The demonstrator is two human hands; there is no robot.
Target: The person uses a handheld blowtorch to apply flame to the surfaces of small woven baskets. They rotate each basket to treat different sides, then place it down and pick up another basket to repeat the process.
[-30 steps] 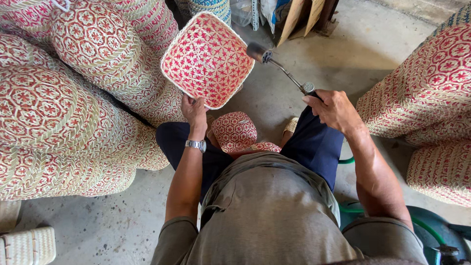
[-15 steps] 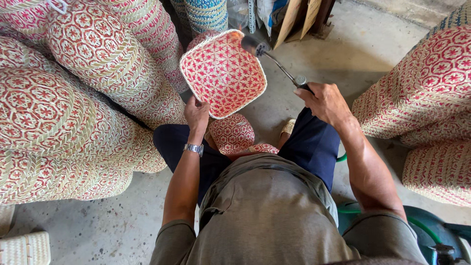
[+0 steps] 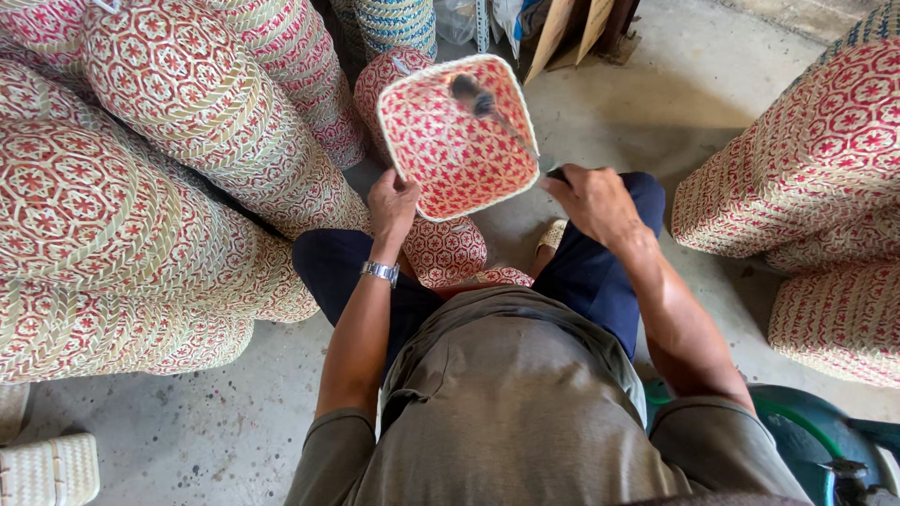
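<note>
My left hand [image 3: 394, 201], with a metal wristwatch on the wrist, grips the lower left rim of a square red-and-cream woven basket [image 3: 441, 150] tilted up in front of me. My right hand [image 3: 591, 199] holds the handle of a long thin tool [image 3: 487, 105] whose dark tip reaches over the basket's inside near its upper middle. Between my knees sits another red patterned woven basket [image 3: 445, 251].
Tall stacks of red-and-cream woven baskets [image 3: 141, 178] lie on the left, and more stacks [image 3: 806, 178] stand on the right. A blue patterned stack [image 3: 394, 23] and cardboard stand at the back. A green hose [image 3: 806, 426] lies at lower right on the concrete floor.
The basket has shifted right and closer. My right hand swung left, bringing the tool's tip from beside the basket's right rim to over its inside.
</note>
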